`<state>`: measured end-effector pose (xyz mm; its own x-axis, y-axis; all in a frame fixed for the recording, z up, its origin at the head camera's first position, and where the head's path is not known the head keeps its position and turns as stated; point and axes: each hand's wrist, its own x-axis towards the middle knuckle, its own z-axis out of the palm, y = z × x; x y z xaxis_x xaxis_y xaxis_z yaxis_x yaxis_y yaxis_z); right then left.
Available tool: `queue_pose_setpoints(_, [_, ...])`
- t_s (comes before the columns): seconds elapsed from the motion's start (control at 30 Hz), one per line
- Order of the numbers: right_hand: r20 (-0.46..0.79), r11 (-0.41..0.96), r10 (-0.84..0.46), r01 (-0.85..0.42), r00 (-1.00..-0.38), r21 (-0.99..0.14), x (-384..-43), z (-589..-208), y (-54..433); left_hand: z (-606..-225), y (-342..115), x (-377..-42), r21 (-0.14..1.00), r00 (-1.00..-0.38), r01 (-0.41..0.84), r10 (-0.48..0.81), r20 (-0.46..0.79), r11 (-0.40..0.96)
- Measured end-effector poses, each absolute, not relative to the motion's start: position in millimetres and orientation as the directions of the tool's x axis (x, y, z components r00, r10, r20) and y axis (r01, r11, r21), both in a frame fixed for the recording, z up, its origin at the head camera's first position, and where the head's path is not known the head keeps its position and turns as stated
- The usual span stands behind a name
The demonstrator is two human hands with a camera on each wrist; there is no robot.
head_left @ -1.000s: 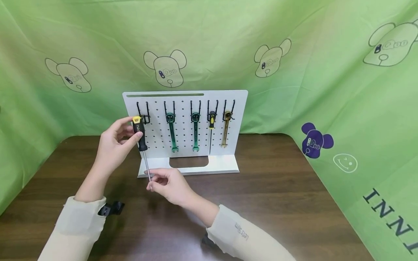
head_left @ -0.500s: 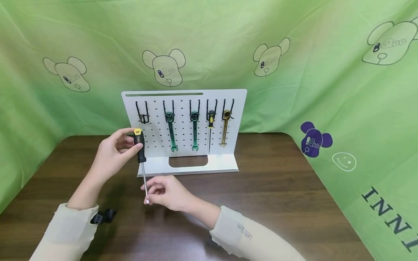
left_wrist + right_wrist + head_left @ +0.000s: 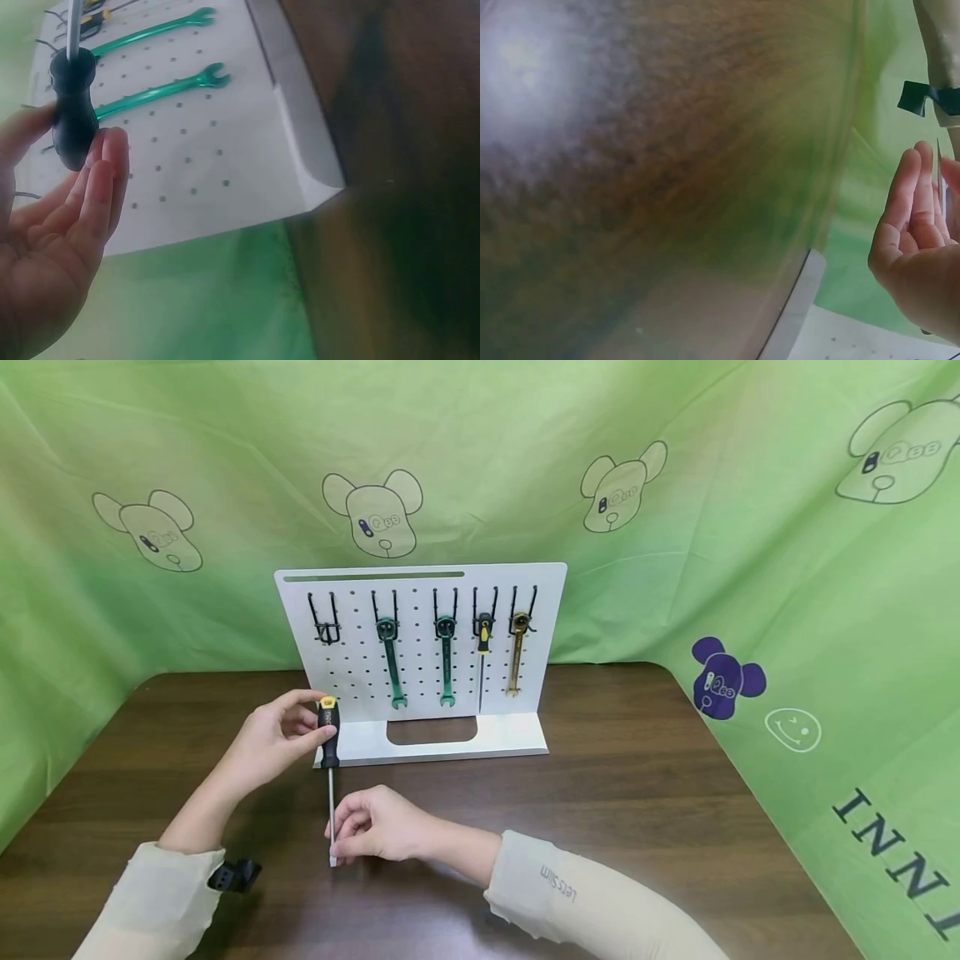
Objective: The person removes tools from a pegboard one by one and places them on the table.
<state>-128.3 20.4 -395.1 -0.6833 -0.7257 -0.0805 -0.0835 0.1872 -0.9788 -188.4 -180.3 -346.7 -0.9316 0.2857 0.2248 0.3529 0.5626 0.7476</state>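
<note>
A screwdriver (image 3: 328, 752) with a black handle and yellow end stands nearly upright in front of the pegboard, tip down. My left hand (image 3: 272, 742) pinches its handle between thumb and fingers. Lower down, the thumb and fingers of my right hand (image 3: 384, 825) pinch the metal shaft near the tip. In the left wrist view the black handle (image 3: 73, 112) sits between the thumb and fingers. Only the thin shaft shows beside the right hand (image 3: 919, 240) in the right wrist view.
The white pegboard (image 3: 352, 693) stands on the brown wooden table (image 3: 637, 827). On its hooks hang two green wrenches (image 3: 393, 668) (image 3: 447, 668), a smaller screwdriver (image 3: 483, 635) and a gold wrench (image 3: 517, 656). Nothing hangs on the leftmost hook (image 3: 326, 631). Green printed cloth (image 3: 487, 460) surrounds the table.
Both hands have lowered the screwdriver away from the leftmost hook, towards the near side of the table. It has gone from slightly tilted to nearly upright, with both grips kept.
</note>
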Motion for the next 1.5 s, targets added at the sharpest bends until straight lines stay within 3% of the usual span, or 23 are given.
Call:
queue_pose_setpoints(0.2, [-0.126,0.193,-0.757,-0.035,-0.641,-0.981,-125.3,-400.1,20.4,-360.7,-184.4,-187.6,0.730,-0.938,0.324,0.308,0.161,0.602])
queue_pose_setpoints(0.6, [-0.259,0.280,-0.718,0.072,-0.646,-0.957,-119.1,-405.9,17.2,-387.0,-183.2,-196.3,0.729,-0.921,0.270,0.390,0.005,0.629])
queue_pose_setpoints(1.03, [-0.396,0.298,-0.693,0.261,-0.602,-0.918,-111.9,-413.5,17.0,-406.2,-181.6,-195.7,0.701,-0.890,0.303,0.454,-0.033,0.646])
queue_pose_setpoints(1.5, [-0.419,0.318,-0.685,0.273,-0.596,-0.908,-111.2,-416.1,15.4,-411.4,-178.2,-191.5,0.667,-0.885,0.350,0.465,0.005,0.658])
